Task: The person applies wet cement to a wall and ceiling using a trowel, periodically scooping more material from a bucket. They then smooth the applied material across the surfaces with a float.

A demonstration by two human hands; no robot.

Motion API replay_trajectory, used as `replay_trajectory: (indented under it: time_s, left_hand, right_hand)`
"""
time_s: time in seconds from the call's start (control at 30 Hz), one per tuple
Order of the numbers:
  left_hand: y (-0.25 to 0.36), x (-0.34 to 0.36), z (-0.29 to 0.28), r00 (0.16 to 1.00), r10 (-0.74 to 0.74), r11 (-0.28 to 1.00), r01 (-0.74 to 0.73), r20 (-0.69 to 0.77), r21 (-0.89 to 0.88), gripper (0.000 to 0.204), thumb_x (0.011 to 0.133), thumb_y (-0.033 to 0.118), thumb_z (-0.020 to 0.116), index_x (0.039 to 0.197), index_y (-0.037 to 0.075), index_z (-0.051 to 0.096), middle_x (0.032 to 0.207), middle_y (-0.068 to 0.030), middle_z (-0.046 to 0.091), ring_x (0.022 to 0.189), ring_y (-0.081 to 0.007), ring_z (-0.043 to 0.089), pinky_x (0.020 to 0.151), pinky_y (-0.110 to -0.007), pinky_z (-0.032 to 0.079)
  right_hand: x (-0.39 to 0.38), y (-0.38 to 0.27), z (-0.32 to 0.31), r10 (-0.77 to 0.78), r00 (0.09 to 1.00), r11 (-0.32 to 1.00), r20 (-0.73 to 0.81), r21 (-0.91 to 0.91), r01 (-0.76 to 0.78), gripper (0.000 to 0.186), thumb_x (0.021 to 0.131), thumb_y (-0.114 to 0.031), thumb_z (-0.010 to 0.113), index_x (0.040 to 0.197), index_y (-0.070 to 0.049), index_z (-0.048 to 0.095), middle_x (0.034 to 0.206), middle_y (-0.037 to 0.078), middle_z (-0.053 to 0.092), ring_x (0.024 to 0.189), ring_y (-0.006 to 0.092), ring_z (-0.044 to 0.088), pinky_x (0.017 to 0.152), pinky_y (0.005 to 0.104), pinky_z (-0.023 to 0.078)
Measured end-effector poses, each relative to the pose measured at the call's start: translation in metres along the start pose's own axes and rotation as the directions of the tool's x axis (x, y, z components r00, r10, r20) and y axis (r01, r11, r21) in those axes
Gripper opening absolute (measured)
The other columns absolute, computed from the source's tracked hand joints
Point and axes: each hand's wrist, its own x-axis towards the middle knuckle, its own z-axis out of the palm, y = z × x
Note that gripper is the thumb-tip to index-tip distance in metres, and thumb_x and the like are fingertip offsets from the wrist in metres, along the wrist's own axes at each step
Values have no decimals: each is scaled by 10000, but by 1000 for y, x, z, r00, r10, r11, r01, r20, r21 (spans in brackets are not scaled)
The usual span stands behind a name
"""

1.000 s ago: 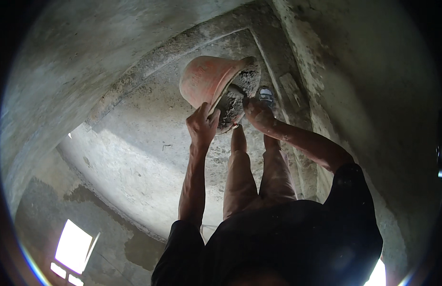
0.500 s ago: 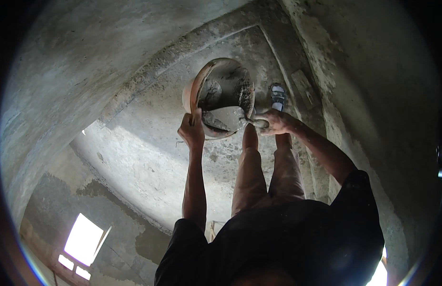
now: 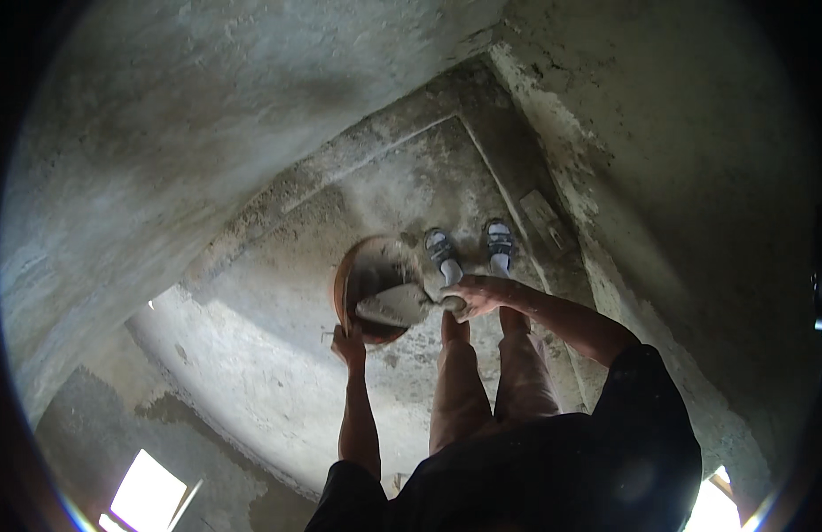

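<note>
My left hand [image 3: 349, 344] is closed on the near left rim of a round, reddish-brown basin [image 3: 344, 277], whose inside is coated with grey mortar. The basin looks tilted, and its depth is partly in shadow. In my right hand [image 3: 477, 295] is the handle of a pointing trowel [image 3: 395, 306]. Its broad blade, smeared with grey, lies over the basin's near side and points left. Whether the blade touches the basin's inside, I cannot tell.
My sandalled feet [image 3: 440, 246] stand on the concrete floor [image 3: 402, 191] right of the basin. Rough walls meet at a far corner [image 3: 493, 44], with a low ledge along them. On the right ledge lies a flat board-like piece [image 3: 542, 215]. A bright window [image 3: 148, 490] shows at lower left.
The basin, both hands and the trowel now appear lower in the picture, with the basin slightly left. Both feet now show beside it. My hands keep their holds.
</note>
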Motion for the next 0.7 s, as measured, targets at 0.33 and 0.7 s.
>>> replay_trajectory:
  time_s: [0.33,0.7]
  left_hand:
    - [-47,-32,-2,985,-78,996,69,154,65,255,645,180,629,673,-31,489,608,-217,533,559,-371,517,546,-439,404]
    - [-27,-51,3,981,-106,994,101,162,38,241,656,181,627,692,-15,492,634,-242,534,640,-429,538,569,-454,412]
  right_hand:
    - [-46,92,-224,489,856,619,169,624,-477,431,839,-367,557,1099,-25,533,838,93,587,671,158,578,534,292,503]
    - [-127,-33,6,725,678,321,122,812,-489,386,848,-391,491,1049,-62,509,774,94,555,578,142,541,472,299,458]
